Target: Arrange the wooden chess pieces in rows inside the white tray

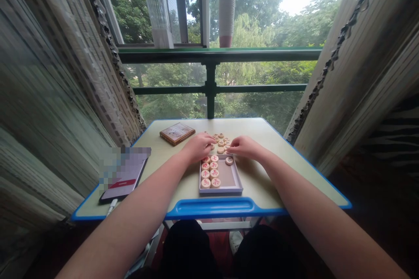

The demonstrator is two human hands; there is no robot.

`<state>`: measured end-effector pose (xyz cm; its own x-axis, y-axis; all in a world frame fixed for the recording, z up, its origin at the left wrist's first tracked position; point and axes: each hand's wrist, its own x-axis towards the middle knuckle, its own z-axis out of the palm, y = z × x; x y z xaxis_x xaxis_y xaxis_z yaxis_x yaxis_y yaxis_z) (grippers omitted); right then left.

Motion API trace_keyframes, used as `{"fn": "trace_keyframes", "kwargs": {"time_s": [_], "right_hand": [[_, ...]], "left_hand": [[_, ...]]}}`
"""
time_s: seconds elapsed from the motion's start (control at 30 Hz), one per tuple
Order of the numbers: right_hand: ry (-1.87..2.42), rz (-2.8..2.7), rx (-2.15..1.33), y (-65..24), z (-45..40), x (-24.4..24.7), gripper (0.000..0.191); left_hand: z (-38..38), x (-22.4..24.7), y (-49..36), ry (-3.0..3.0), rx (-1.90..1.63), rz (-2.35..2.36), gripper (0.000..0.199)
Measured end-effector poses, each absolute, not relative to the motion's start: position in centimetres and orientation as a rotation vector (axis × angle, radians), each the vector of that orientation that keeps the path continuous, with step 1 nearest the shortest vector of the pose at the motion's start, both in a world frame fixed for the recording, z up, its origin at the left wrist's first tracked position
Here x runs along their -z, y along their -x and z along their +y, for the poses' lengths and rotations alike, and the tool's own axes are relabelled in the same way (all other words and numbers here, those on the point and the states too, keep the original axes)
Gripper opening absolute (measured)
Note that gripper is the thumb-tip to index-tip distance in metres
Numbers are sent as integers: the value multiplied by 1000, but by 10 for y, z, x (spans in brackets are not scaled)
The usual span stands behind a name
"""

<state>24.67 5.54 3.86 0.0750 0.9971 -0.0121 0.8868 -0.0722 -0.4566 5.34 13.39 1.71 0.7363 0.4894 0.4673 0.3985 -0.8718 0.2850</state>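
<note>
The shallow white rectangular box [231, 176] holds round wooden pieces with red characters [214, 174] in its left columns and one dark-marked piece [229, 161] at its upper right. Beyond the box, the left hand [200, 146] and right hand [242, 146] curl their fingers beside loose round wooden pieces [221, 143]; whether either grips one, I cannot tell.

Daylight comes from beyond the railing [262, 55], whitest in the sky above its right side. Below it the tabletop [262, 174] is softly lit; the floor beneath sinks into darkness. Wide-angle stretching pulls the curtains [42, 74] on either side, slightly soft.
</note>
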Motion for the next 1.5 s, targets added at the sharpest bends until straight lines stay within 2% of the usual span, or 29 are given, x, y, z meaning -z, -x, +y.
{"fn": "trace_keyframes", "kwargs": {"time_s": [0.13, 0.3, 0.5, 0.6, 0.67, 0.77, 0.9, 1.03, 1.3, 1.5], "right_hand": [[2129, -1840, -495, -246, 57, -39, 32], [2189, -1739, -438, -252, 59, -40, 20], [2238, -1731, -415, -259, 59, -42, 29], [2233, -1684, -432, -257, 58, -43, 24], [2135, -1594, -540, -254, 57, -45, 24], [1814, -1466, -879, -248, 53, -49, 30], [1378, -1361, -1277, -242, 48, -50, 31], [1190, -1346, -1478, -239, 47, -47, 32], [1191, -1373, -1416, -241, 47, -48, 29], [1500, -1383, -1157, -247, 50, -50, 24]], "left_hand": [[135, -16, -53, -2778, -811, 723, 25], [138, -15, -53, -2800, -788, 733, 27], [141, -14, -52, -2819, -775, 746, 27], [140, -15, -51, -2831, -767, 748, 26], [137, -17, -51, -2830, -784, 744, 24], [130, -22, -52, -2809, -850, 690, 23], [120, -28, -55, -2782, -978, 589, 30], [116, -30, -57, -2752, -1081, 566, 28], [112, -31, -58, -2728, -1111, 522, 23], [110, -34, -59, -2661, -1021, 571, 18]]}}
